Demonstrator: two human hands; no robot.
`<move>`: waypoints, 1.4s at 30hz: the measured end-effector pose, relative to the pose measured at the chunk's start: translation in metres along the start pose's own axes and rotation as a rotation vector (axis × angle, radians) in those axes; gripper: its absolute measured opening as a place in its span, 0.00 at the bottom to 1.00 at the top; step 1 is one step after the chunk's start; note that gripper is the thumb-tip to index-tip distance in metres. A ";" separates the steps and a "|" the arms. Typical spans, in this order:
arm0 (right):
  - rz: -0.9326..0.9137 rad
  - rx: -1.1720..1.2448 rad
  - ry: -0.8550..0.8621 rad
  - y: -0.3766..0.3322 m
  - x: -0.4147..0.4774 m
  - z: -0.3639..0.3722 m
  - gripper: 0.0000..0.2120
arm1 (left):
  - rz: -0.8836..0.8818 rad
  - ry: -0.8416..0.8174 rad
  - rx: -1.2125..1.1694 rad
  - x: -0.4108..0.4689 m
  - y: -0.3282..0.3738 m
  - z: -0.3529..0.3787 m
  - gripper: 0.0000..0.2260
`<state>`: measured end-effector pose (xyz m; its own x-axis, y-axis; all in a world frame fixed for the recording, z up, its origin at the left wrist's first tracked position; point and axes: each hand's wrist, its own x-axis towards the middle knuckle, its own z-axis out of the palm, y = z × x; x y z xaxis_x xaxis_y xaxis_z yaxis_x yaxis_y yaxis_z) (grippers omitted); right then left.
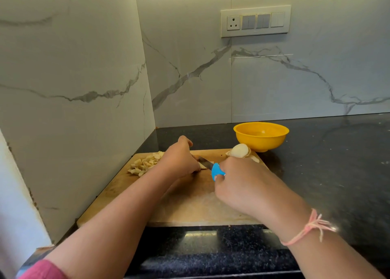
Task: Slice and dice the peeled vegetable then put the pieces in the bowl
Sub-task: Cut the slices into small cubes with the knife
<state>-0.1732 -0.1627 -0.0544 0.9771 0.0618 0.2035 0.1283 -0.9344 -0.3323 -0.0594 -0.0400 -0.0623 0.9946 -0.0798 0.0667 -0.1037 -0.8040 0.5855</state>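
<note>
Soft even daylight, faint countertop (316, 173) glare, wide-angle bending at edges.

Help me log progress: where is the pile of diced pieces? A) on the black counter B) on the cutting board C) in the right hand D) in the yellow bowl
B: the diced pieces lie heaped on the cutting board, left of the left hand.

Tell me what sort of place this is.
Most likely a home kitchen: a dark stone countertop meets a marble-look wall, a wooden cutting board carries diced vegetable pieces, and a yellow bowl stands behind it.
</note>
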 end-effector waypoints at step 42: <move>-0.078 -0.177 0.024 -0.006 -0.001 0.009 0.12 | 0.052 -0.003 0.017 0.003 -0.010 -0.005 0.23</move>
<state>-0.1733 -0.1538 -0.0611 0.9607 0.1304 0.2451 0.1699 -0.9744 -0.1475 -0.0554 -0.0291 -0.0639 0.9879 -0.1234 0.0942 -0.1551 -0.8086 0.5675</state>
